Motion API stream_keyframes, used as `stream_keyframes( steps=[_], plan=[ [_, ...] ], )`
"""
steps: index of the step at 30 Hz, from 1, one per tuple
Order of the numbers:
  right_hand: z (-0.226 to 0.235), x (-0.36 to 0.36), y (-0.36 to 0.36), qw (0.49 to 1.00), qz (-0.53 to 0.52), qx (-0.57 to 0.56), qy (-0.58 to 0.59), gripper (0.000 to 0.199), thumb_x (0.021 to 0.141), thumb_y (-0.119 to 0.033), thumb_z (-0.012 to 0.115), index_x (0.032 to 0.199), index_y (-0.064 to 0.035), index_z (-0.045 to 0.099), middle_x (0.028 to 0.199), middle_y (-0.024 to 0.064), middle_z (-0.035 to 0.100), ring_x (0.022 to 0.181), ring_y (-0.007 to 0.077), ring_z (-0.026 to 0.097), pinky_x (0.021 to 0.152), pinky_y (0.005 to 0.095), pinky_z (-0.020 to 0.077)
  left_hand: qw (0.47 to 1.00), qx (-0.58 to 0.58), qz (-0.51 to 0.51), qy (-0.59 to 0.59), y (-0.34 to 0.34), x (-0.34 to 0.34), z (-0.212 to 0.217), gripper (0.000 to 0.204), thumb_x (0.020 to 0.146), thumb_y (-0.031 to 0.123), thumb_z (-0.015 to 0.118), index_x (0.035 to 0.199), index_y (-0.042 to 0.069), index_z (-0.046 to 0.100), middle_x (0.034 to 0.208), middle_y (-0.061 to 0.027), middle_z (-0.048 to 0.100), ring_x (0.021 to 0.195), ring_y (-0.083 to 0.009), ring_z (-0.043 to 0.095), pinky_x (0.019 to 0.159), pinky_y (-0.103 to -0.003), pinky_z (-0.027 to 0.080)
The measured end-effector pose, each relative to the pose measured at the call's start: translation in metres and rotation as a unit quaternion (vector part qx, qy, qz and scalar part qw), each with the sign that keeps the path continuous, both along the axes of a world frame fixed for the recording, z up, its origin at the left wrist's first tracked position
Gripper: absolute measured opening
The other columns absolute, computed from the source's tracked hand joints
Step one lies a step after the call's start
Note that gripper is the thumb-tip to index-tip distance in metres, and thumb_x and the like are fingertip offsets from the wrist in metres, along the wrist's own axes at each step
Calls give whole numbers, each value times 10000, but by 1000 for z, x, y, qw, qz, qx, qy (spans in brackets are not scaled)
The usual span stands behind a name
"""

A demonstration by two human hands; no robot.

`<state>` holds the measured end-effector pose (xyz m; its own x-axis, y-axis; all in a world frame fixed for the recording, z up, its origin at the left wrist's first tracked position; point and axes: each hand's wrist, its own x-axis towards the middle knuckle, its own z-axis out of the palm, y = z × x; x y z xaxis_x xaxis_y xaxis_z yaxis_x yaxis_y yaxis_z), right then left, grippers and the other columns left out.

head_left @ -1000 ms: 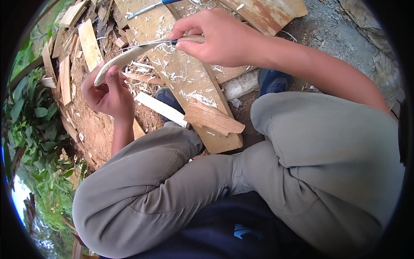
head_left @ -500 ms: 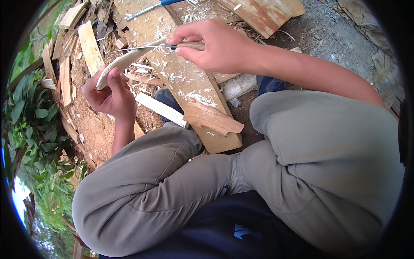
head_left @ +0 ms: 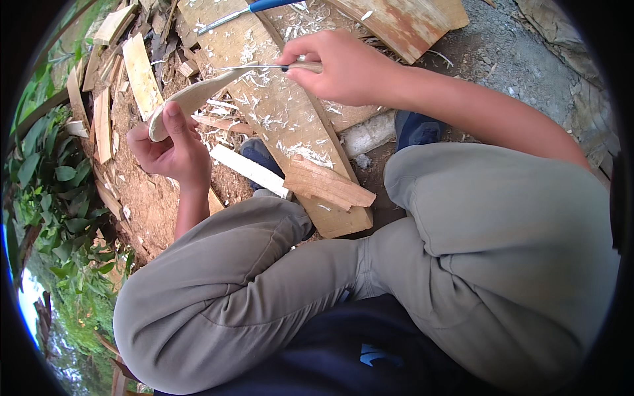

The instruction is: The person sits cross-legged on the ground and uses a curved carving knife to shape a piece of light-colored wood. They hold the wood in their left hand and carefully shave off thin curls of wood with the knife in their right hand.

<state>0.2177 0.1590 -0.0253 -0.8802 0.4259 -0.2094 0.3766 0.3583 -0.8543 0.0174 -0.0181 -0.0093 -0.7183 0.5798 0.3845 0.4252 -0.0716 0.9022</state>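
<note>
My left hand (head_left: pixel 178 152) grips the near, broad end of a pale curved piece of carved wood (head_left: pixel 198 96), thumb on top. The piece tapers away to the upper right in a thin end. My right hand (head_left: pixel 350 69) is closed round the wooden handle of a carving knife (head_left: pixel 307 66). Its slim blade points left and lies at the thin end of the wood; whether it touches there I cannot tell. Below them is a long plank (head_left: pixel 277 122) strewn with shavings.
A blue-handled tool (head_left: pixel 254 6) with a metal shaft lies on the plank's far part. On its near part rests a reddish wood offcut (head_left: pixel 327 183), with a white strip (head_left: pixel 247 170) beside it. Boards (head_left: pixel 396 26) lie at the upper right, leafy plants (head_left: pixel 59 171) at left.
My right hand has shifted a little to the right with the knife, and the blade has slid from the middle of the carved wood toward its thin end. My left hand keeps its hold.
</note>
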Motion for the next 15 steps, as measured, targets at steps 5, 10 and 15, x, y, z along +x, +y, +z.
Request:
stream_keyframes(
  steps=[5, 10, 15],
  plan=[
    [-1, -5, -9, 996, -6, -7, 86, 326, 871, -189, 593, 1126, -5, 681, 728, 168, 673, 698, 265, 683, 679, 407, 518, 1000, 13, 16, -5, 2, -3, 5, 252, 949, 145, 700, 896, 76, 464, 722, -94, 659, 518, -73, 570, 406, -182, 406],
    [13, -7, 7, 995, -5, -64, -78, 266, 928, -185, 614, 1133, -25, 671, 1026, 179, 720, 996, 287, 705, 898, 401, 543, 1000, 1, 19, -1, 7, -3, 7, 261, 938, 153, 717, 853, 72, 484, 713, -82, 657, 528, -63, 567, 417, -185, 412],
    [11, -6, -8, 998, -21, -35, -40, 271, 929, -188, 614, 1154, -47, 664, 1012, 177, 717, 974, 296, 706, 878, 398, 549, 999, 2, 52, 0, 5, -5, 7, 272, 929, 147, 727, 824, 69, 489, 726, -80, 661, 555, -65, 587, 428, -187, 424]
  ],
)
